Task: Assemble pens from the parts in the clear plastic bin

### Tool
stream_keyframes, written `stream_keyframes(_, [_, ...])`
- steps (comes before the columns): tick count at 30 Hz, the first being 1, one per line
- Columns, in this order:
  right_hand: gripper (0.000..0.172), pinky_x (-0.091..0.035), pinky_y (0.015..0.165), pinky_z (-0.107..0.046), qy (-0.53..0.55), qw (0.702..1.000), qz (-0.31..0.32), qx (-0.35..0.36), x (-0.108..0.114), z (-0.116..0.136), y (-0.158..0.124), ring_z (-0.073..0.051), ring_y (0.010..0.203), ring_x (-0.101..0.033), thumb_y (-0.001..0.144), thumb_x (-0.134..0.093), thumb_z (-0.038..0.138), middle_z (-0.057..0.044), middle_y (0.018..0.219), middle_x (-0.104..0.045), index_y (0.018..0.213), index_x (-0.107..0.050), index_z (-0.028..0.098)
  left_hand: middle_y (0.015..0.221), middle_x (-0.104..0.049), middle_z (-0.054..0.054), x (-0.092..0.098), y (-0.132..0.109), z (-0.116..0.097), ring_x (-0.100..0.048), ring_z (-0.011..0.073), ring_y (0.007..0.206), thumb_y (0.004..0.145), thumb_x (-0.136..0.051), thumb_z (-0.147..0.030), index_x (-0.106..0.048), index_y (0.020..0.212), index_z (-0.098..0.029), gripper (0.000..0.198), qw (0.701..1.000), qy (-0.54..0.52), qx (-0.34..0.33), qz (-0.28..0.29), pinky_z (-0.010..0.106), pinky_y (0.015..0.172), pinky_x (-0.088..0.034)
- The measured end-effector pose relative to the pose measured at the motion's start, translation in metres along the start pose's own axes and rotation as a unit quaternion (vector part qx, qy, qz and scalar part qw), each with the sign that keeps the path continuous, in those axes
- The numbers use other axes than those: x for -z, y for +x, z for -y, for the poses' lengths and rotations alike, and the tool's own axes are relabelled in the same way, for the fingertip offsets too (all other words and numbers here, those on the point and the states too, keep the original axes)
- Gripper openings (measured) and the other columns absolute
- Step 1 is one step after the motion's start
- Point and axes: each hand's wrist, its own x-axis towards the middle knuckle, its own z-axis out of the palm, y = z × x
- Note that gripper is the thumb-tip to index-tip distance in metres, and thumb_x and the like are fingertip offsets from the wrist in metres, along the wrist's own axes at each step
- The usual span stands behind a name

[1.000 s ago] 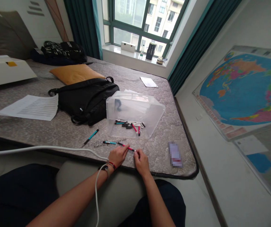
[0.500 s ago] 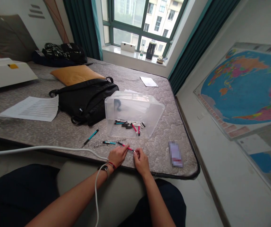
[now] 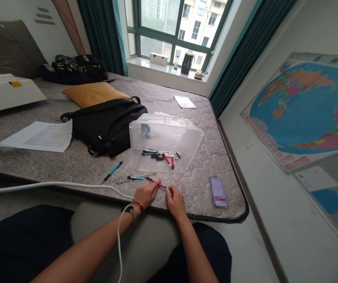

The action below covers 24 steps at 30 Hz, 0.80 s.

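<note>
Red pen (image 3: pixel 158 183) looks light and stiff; you're pinching it with both hands, left hand (image 3: pixel 146 194) mid-barrel, right hand (image 3: pixel 174 201) gripping the tip.

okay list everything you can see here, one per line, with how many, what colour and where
red pen: 1, red and black, held between both hands at the mattress's near edge
teal pens: 2, teal and black, loose on the mattress, left of the red pen
bin: 1, clear plastic, mid-mattress, pens and caps inside
bag: 1, black, left of the bin
papers: 2, white, one far left, one near the window
pillow: 1, orange, behind the bag
mattress: 1, grey quilted
map: 1, mostly blue, on the right
cable: 1, white, running to the left wrist
left hand: on the red pen
right hand: at the pen's tip
</note>
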Motion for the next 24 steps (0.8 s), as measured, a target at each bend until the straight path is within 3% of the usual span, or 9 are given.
stream_keyframes(3, [0.032, -0.038, 0.066, -0.027, -0.022, 1.0, -0.002, 0.004, -0.0008, 0.0, 0.0002, -0.018, 0.072, -0.059, 0.099, -0.037, 0.035, -0.003, 0.075, -0.063, 0.078, -0.057, 0.021, 0.087, -0.071, 0.007, -0.0011, -0.0002, 0.0007, -0.064, 0.0187, 0.077, 0.101, -0.033, -0.04, -0.061, 0.129, -0.031, 0.041, 1.0, 0.001, 0.005, 0.001, 0.026, 0.067, -0.045])
stream_keyframes(8, [0.021, -0.041, 0.069, -0.027, 0.017, 1.0, -0.006, -0.001, -0.0012, -0.0009, -0.0005, -0.017, 0.072, -0.06, 0.096, -0.044, 0.036, -0.003, 0.081, -0.065, 0.098, -0.058, 0.02, 0.087, -0.071, 0.007, -0.0016, -0.0003, 0.0011, -0.064, 0.0189, 0.078, 0.101, -0.034, -0.039, -0.061, 0.129, -0.031, 0.04, 1.0, 0.0, 0.0, -0.002, 0.026, 0.066, -0.045])
stream_keyframes(14, [0.028, -0.04, 0.071, -0.028, -0.016, 1.0, -0.007, 0.011, -0.0039, -0.0033, -0.0007, -0.02, 0.078, -0.06, 0.099, -0.036, 0.033, -0.004, 0.083, -0.064, 0.085, -0.057, 0.021, 0.087, -0.071, 0.007, -0.0015, 0.0002, 0.001, -0.064, 0.0194, 0.077, 0.101, -0.033, -0.039, -0.062, 0.129, -0.03, 0.041, 1.0, 0.0, -0.003, -0.004, 0.027, 0.066, -0.044])
stream_keyframes(19, [0.021, -0.042, 0.07, -0.028, 0.008, 1.0, -0.002, 0.003, -0.0031, -0.0021, -0.0009, -0.018, 0.076, -0.062, 0.096, -0.042, 0.034, -0.004, 0.086, -0.066, 0.099, -0.058, 0.021, 0.084, -0.07, 0.008, -0.0014, 0.0003, 0.0008, -0.064, 0.0197, 0.077, 0.101, -0.033, -0.04, -0.061, 0.129, -0.03, 0.042, 1.0, 0.003, -0.001, 0.0, 0.027, 0.067, -0.044])
stream_keyframes(24, [0.022, -0.042, 0.072, -0.028, 0.003, 1.0, 0.0, 0.004, -0.0037, -0.0026, -0.0012, -0.02, 0.08, -0.063, 0.097, -0.039, 0.033, -0.005, 0.087, -0.066, 0.096, -0.057, 0.021, 0.087, -0.07, 0.007, -0.0012, 0.0002, 0.0004, -0.063, 0.0193, 0.078, 0.101, -0.031, -0.04, -0.061, 0.13, -0.031, 0.043, 1.0, 0.002, 0.006, 0.011, 0.027, 0.068, -0.045])
